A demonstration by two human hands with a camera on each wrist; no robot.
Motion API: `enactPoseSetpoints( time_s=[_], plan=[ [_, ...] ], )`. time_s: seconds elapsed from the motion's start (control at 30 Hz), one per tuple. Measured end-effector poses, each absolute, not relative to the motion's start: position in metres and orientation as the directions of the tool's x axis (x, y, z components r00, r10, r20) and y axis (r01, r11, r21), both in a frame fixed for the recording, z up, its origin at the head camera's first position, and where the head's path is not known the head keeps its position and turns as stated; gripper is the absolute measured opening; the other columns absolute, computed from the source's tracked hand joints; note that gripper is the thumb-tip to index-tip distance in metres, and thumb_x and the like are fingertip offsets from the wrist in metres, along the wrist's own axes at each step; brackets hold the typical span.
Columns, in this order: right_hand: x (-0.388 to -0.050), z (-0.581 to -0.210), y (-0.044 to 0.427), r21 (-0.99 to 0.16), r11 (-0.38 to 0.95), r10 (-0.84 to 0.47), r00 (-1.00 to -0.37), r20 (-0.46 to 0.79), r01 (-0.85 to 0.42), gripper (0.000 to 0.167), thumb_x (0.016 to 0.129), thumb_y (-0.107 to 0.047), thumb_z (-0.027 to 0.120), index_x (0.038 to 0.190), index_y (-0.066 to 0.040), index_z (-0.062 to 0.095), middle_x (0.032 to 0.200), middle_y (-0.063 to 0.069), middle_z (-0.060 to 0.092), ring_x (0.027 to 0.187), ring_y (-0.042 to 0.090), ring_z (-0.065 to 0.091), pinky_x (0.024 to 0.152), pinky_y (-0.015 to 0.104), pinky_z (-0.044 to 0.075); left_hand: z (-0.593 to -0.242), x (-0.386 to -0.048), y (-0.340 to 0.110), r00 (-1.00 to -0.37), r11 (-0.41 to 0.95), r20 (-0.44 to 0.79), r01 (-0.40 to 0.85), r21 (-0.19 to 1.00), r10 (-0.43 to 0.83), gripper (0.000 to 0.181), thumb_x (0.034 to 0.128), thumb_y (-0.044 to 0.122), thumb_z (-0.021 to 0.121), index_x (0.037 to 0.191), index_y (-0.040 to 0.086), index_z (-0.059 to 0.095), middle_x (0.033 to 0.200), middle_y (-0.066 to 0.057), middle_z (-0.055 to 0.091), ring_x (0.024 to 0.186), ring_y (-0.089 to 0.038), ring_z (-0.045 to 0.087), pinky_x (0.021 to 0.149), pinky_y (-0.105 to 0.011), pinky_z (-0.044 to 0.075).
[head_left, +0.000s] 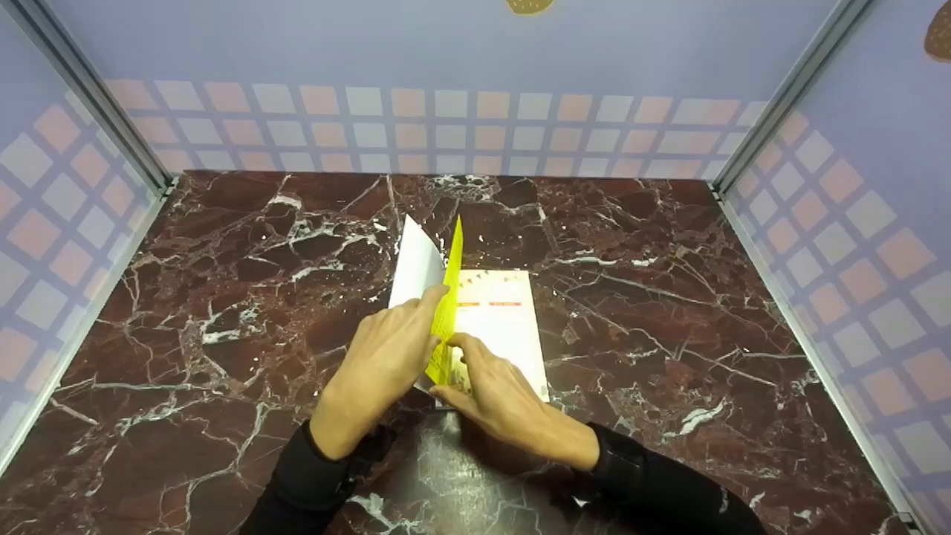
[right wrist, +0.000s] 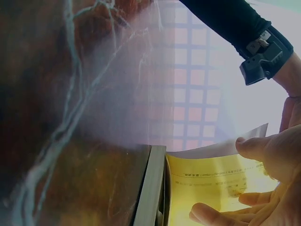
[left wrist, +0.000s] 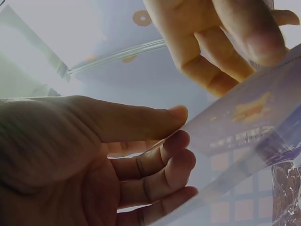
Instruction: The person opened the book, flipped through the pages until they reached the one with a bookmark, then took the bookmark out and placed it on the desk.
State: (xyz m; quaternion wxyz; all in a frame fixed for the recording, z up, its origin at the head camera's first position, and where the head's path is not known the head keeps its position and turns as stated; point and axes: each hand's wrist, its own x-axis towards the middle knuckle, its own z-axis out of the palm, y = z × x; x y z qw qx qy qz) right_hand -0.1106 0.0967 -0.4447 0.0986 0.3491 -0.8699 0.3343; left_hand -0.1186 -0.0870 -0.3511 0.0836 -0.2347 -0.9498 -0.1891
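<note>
An open booklet (head_left: 499,327) lies on the table. Its right side is flat, pale and printed, with small coloured marks along the top. A yellow page (head_left: 450,297) stands nearly upright at the middle, and a white leaf (head_left: 416,260) is raised to its left. My left hand (head_left: 383,353) pinches a raised leaf between thumb and fingers; how many sheets it holds cannot be told. My right hand (head_left: 501,386) is at the near end of the yellow page, its fingers spread. In the right wrist view, the right fingertips (right wrist: 204,212) touch or nearly touch the yellow page.
The booklet rests on a dark red marbled table (head_left: 646,357) with white veins. Lilac panels with a pink and white check (head_left: 453,134) enclose the back and both sides. Metal posts (head_left: 787,96) stand at the back corners.
</note>
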Motion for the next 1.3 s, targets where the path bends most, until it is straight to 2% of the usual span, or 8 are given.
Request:
enactPoseSetpoints(
  time_s=[0.23,0.4,0.5,0.7,0.97,1.13,1.3],
  plan=[
    [-0.109,-0.449,0.089,-0.510,0.540,-0.548,-0.740,0.391,-0.670,0.057,0.096,-0.028,0.075,0.136,-0.002,0.044,0.119,0.013,0.063,0.072,0.017,0.070,0.063,0.023,0.058,-0.346,-0.112,-0.086,-0.903,0.863,0.178,0.427,0.269,0.391,0.025,0.0896,0.000,0.074,0.114,-0.002,0.065,0.084,-0.013,0.066,0.066,-0.029,0.062,0.058,-0.042,0.057],
    [-0.109,-0.452,0.086,-0.514,0.535,-0.562,-0.737,0.375,-0.670,0.055,0.097,-0.027,0.073,0.136,-0.001,0.044,0.105,0.009,0.062,0.066,0.013,0.060,0.057,0.017,0.052,-0.342,-0.112,-0.089,-0.930,0.891,0.103,0.367,0.267,0.352,0.010,0.0902,0.003,0.075,0.096,-0.001,0.068,0.084,-0.013,0.067,0.068,-0.030,0.064,0.061,-0.044,0.057],
    [-0.109,-0.453,0.084,-0.515,0.535,-0.570,-0.736,0.365,-0.670,0.053,0.097,-0.024,0.073,0.136,-0.001,0.045,0.100,0.008,0.060,0.067,0.013,0.058,0.056,0.017,0.050,-0.341,-0.112,-0.091,-0.936,0.898,0.078,0.350,0.268,0.342,0.012,0.0891,0.006,0.078,0.091,0.000,0.067,0.083,-0.013,0.067,0.068,-0.031,0.064,0.061,-0.045,0.057],
    [-0.109,-0.455,0.081,-0.489,0.558,-0.572,-0.738,0.359,-0.671,0.051,0.094,-0.020,0.077,0.132,-0.003,0.048,0.107,0.009,0.061,0.075,0.016,0.061,0.061,0.022,0.055,-0.339,-0.110,-0.096,-0.948,0.916,0.063,0.317,0.247,0.311,0.019,0.0871,0.007,0.081,0.087,-0.002,0.064,0.079,-0.014,0.064,0.069,-0.033,0.064,0.062,-0.046,0.057],
    [-0.113,-0.459,0.078,-0.429,0.553,-0.608,-0.698,0.377,-0.714,0.046,0.091,-0.014,0.077,0.130,-0.004,0.057,0.125,0.009,0.061,0.082,0.014,0.063,0.063,0.017,0.053,-0.340,-0.110,-0.100,-0.971,0.951,0.071,0.239,0.194,0.229,0.024,0.0850,0.010,0.084,0.092,-0.004,0.065,0.084,-0.018,0.060,0.075,-0.038,0.064,0.066,-0.049,0.058],
    [-0.113,-0.459,0.078,-0.410,0.559,-0.622,-0.691,0.368,-0.721,0.045,0.092,-0.016,0.076,0.132,-0.005,0.058,0.129,0.010,0.061,0.089,0.018,0.064,0.069,0.025,0.058,-0.341,-0.111,-0.101,-0.975,0.960,0.102,0.214,0.180,0.198,0.023,0.0847,0.007,0.083,0.093,-0.006,0.066,0.093,-0.020,0.054,0.083,-0.038,0.059,0.068,-0.049,0.057],
    [-0.112,-0.460,0.079,-0.372,0.572,-0.648,-0.681,0.340,-0.730,0.046,0.094,-0.017,0.074,0.137,-0.007,0.060,0.141,0.015,0.057,0.105,0.025,0.066,0.084,0.036,0.061,-0.345,-0.114,-0.095,-0.952,0.947,0.180,0.277,0.166,0.247,0.015,0.0819,-0.005,0.079,0.091,-0.009,0.068,0.096,-0.018,0.050,0.091,-0.035,0.052,0.076,-0.046,0.055]
  ],
)
